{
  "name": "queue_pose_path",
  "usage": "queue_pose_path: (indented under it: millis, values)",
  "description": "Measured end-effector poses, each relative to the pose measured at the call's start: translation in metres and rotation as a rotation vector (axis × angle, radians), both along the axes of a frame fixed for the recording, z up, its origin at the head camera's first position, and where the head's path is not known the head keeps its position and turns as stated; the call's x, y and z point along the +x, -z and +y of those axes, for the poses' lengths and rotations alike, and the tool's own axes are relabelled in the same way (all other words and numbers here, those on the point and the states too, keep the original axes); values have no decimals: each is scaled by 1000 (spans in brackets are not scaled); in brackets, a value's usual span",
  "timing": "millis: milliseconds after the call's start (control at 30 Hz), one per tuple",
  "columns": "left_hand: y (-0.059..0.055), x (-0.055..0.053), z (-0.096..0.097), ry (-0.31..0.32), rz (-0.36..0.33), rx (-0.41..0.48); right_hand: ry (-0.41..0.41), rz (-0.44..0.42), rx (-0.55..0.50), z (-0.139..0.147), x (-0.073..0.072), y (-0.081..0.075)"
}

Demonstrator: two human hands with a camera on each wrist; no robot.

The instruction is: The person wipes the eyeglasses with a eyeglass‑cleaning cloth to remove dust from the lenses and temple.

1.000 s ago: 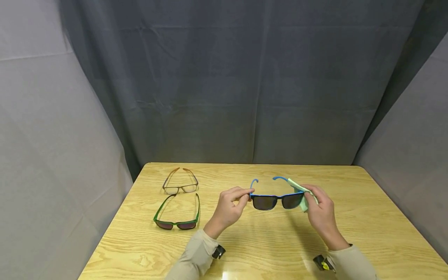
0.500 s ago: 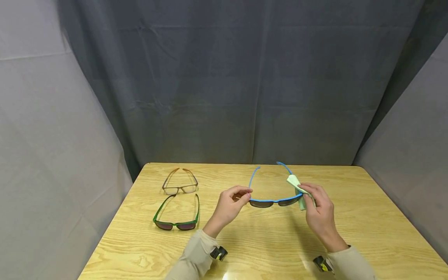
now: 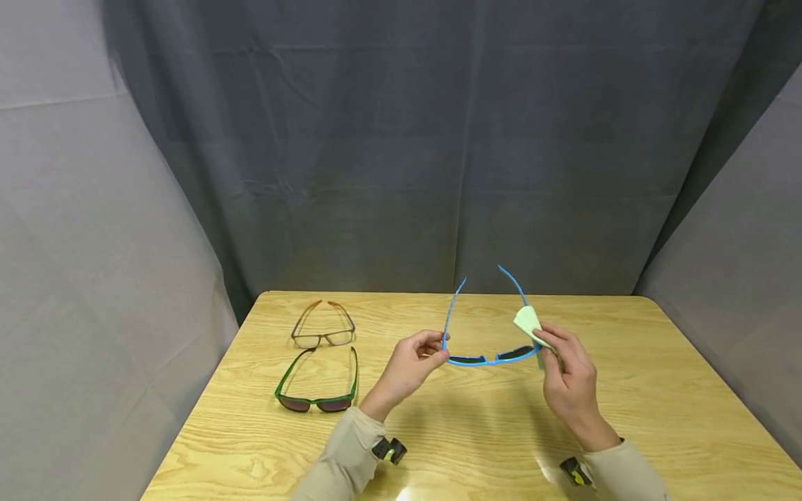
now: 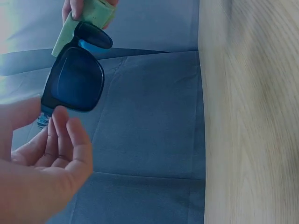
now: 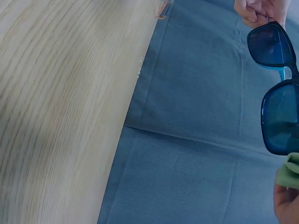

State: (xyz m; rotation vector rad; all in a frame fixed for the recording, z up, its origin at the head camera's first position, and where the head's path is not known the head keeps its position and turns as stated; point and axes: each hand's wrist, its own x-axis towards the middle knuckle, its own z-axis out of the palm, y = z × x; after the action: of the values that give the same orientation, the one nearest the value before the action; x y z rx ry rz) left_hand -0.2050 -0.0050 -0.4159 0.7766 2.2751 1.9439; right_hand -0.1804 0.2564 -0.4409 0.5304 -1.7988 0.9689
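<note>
Blue-framed sunglasses point(image 3: 481, 362) with dark lenses are held up above the table, temples unfolded and pointing up and away. My left hand point(image 3: 409, 369) pinches the left corner of the frame between thumb and fingers. At the right corner, my right hand point(image 3: 570, 379) grips the frame through a folded pale green cloth point(image 3: 528, 321). The left wrist view shows the front of a dark lens point(image 4: 77, 79) close to the left fingertips, with the green cloth point(image 4: 96, 14) beyond. In the right wrist view both lenses point(image 5: 270, 44) show, and the right hand is partly cut off.
On the left of the wooden table point(image 3: 250, 452) lie green-framed sunglasses point(image 3: 315, 402), lenses toward me. Behind them are thin-framed clear eyeglasses point(image 3: 322, 339) with orange-brown temple tips. A dark grey curtain point(image 3: 388, 153) hangs behind the table, with pale cloth walls at both sides.
The blue sunglasses have tilted: their temples swung upward and the lens fronts turned down, so the frame's top edge now shows. Both hands keep their hold, and the cloth tipped with the frame.
</note>
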Motion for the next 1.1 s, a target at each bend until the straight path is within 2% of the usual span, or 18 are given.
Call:
queue_pose_path:
  millis: [133, 233, 400, 500, 567, 733, 833, 1100]
  values:
    - [15, -10, 2, -32, -14, -21, -32, 44, 19, 1, -1, 0]
    - [17, -11, 3, -68, 17, -35, -46, 68, 24, -3, 3, -6]
    - [16, -8, 4, -150, 154, -124, -117, 63, 27, -14, 13, -23]
    - [16, -6, 4, -194, 234, -201, -140, 28, 35, -15, 17, -26]
    - [16, -5, 4, -218, 283, -243, -114, 11, 44, -13, 16, -22]
    - [19, -4, 5, -262, 363, -284, 20, 5, 106, -6, 9, -7]
    - [19, -4, 6, -273, 375, -277, 69, 8, 135, -4, 7, -3]
    - [18, -3, 6, -273, 366, -274, 91, 11, 140, -6, 10, -7]
